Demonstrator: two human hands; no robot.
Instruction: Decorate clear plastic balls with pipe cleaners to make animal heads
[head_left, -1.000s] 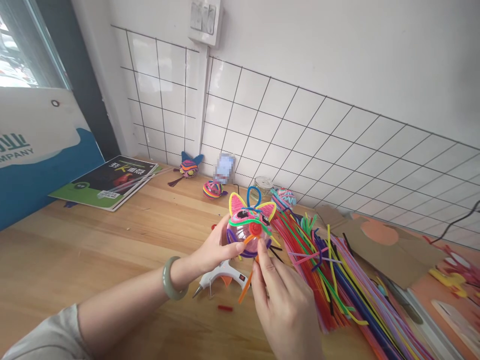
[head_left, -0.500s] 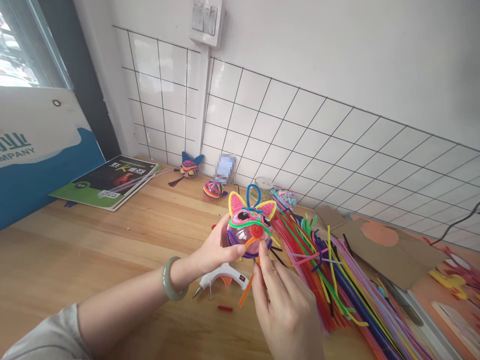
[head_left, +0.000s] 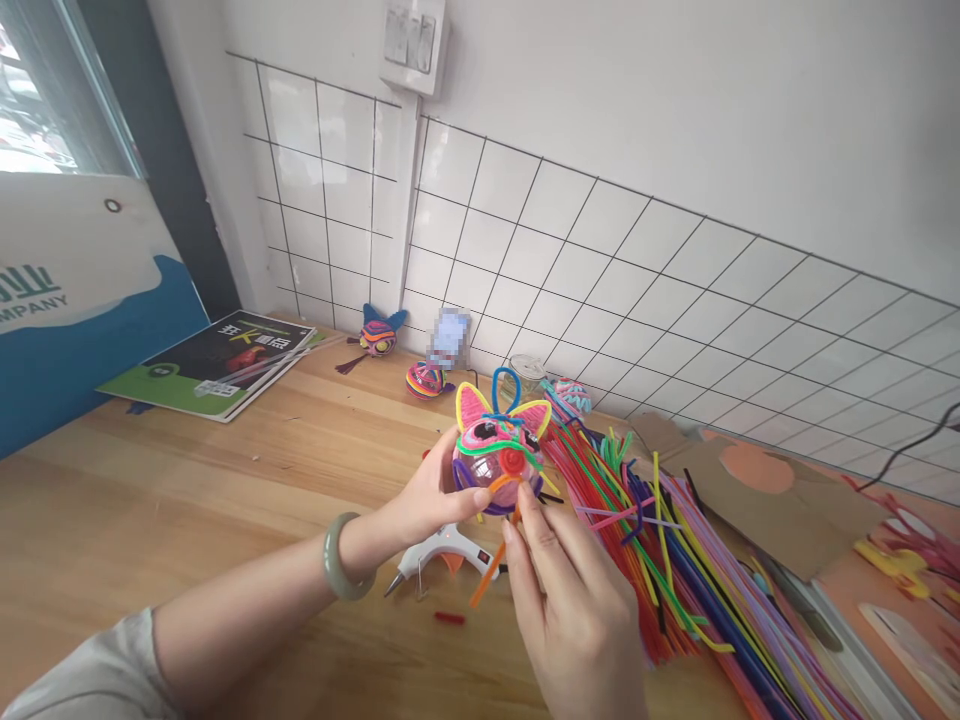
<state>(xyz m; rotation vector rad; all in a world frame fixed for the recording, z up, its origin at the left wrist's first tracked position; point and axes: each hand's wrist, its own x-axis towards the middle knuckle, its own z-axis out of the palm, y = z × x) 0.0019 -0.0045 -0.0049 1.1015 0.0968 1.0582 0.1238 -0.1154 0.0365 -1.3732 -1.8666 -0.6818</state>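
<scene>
A clear ball decorated as an animal head (head_left: 484, 468) has pink ears edged in yellow, a blue loop on top, dark eyes and a red coiled nose. My left hand (head_left: 439, 490) grips it from the left side, thumb across its lower front. An orange pipe cleaner (head_left: 491, 572) lies against the ball under the nose, and its loose end hangs down. My right hand (head_left: 574, 600) pinches this orange strip near the ball's lower right. Below the hands, a white hot glue gun (head_left: 450, 547) lies on the table, near a short red piece (head_left: 449, 619).
A large bundle of coloured pipe cleaners (head_left: 675, 560) spreads to the right beside cardboard (head_left: 780, 500). Along the wall stand a blue-eared ornament (head_left: 379, 332), a striped ball (head_left: 426, 380), a phone (head_left: 450, 337) and a jar (head_left: 526, 372). A booklet (head_left: 217, 370) lies at left.
The loose end of the orange pipe cleaner has swung slightly left and up. My right hand has shifted a little; my left hand still holds the ball in nearly the same place.
</scene>
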